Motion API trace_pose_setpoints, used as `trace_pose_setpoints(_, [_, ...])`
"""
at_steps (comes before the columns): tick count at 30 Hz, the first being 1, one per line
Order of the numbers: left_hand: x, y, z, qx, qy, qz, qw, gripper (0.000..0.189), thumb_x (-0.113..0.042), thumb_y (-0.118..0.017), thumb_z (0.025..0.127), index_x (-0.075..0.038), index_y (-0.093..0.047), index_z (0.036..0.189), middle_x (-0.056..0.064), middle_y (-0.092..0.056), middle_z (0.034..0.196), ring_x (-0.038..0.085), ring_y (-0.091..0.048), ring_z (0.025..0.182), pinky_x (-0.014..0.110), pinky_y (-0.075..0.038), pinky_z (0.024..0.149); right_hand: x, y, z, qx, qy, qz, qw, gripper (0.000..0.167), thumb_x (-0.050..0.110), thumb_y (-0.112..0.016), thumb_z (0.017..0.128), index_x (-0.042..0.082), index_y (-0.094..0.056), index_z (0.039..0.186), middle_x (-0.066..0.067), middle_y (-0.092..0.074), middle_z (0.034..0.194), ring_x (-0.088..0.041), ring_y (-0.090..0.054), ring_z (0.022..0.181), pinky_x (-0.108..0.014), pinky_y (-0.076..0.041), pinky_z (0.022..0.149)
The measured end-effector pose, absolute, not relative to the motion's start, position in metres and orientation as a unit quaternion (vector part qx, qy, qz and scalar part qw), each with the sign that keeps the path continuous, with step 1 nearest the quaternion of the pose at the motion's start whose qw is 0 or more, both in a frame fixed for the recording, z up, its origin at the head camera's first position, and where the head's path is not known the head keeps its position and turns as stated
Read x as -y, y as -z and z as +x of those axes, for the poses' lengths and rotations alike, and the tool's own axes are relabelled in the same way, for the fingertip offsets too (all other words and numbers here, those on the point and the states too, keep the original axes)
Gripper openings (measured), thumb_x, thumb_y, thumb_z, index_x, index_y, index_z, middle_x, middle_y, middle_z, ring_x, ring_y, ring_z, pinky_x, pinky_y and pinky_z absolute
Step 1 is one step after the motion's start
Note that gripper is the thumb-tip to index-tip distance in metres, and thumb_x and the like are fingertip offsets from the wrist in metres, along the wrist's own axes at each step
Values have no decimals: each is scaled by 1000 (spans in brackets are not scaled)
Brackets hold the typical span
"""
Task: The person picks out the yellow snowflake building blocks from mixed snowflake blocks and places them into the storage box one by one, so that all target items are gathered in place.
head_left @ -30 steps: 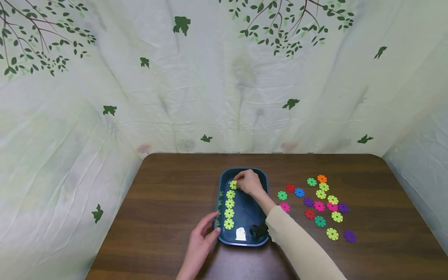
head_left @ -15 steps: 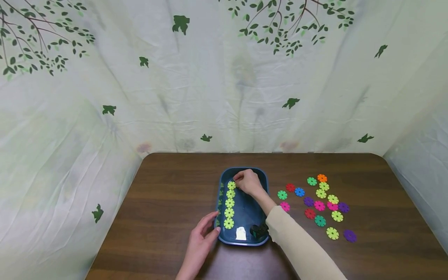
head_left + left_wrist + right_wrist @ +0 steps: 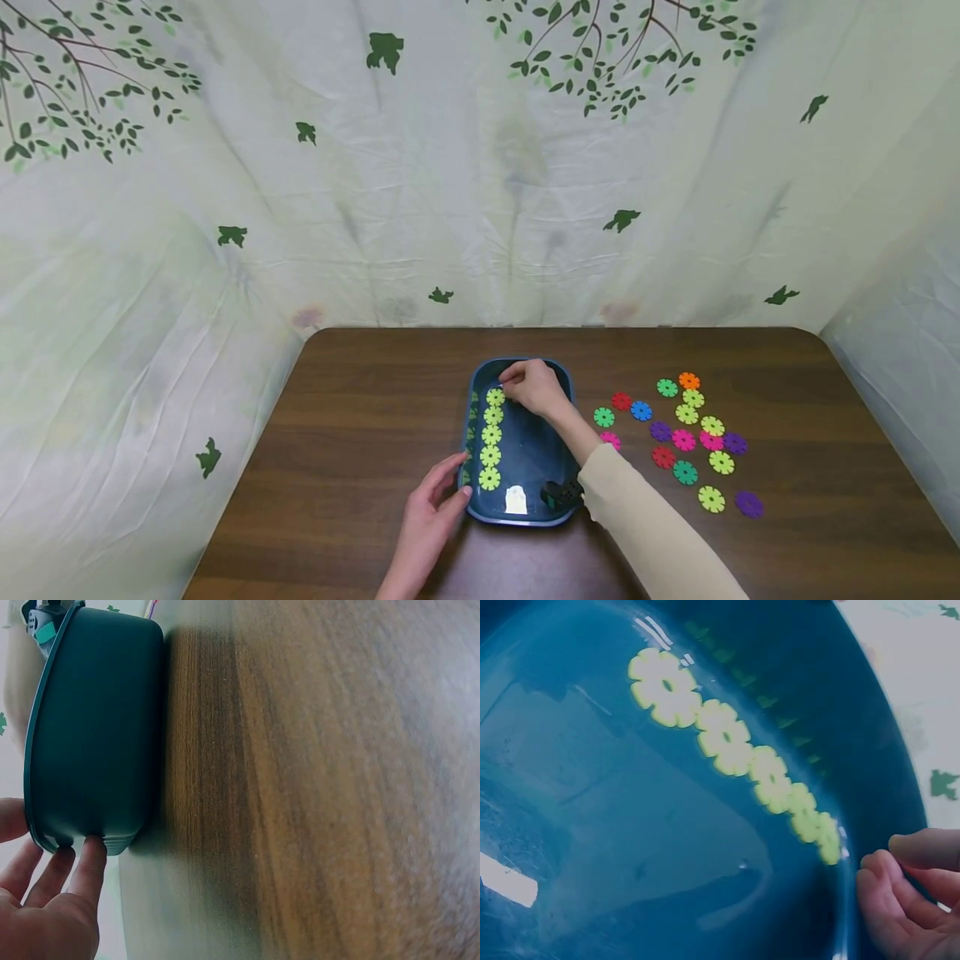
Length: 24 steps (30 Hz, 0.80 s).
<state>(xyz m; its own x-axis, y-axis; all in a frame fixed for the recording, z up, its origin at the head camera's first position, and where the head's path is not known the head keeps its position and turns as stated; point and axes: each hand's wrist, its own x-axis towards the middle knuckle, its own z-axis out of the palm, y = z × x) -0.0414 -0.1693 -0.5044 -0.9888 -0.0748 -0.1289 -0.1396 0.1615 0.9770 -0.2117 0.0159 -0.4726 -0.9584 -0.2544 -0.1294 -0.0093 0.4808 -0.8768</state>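
A blue tray (image 3: 532,442) stands on the table, with several yellow-green flower-shaped discs (image 3: 491,435) in one line along its left side. My left hand (image 3: 431,517) holds the tray's near left side; in the left wrist view its fingers (image 3: 88,874) lie on the outer wall and the thumb is by the rim. Over the far end of the tray is my right hand (image 3: 534,387), fingertips just right of the farthest disc (image 3: 496,397). In the right wrist view that hand's fingers are loosely bent, with nothing between them, beside the last disc (image 3: 829,838).
Loose flower-shaped discs in several colours lie on the brown table (image 3: 360,417) to the right of the tray, among them a purple disc (image 3: 748,504) and an orange disc (image 3: 689,381). A pale cloth (image 3: 480,167) with leaf prints hangs behind the table.
The farthest yellow-green disc has shifted slightly left, into line with the others, and my right hand has let go of it. The left hand has stayed at the tray's side.
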Motion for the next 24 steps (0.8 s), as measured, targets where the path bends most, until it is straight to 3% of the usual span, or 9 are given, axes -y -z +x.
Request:
trace_pose_setpoints(13, [169,505,-40,-761,-646,-67,16,42,-4,-66,92,-10,-61,133,8,-54,139,32,-50,128,44,-44,102,-28,452,-201,-844,512,-129,92,15,4,-70,89,2,-71,104,-7,-71,91,-17,-66,81,-34,-55,72])
trace_pose_setpoints(24, [168,504,-41,-762,-644,-67,17,41,-6,-67,92,-11,-61,133,7,-54,138,31,-51,127,44,-44,103,-49,445,-184,-825,551,-112,56,17,7,-71,90,8,-71,107,-4,-71,98,-16,-68,87,-35,-57,80])
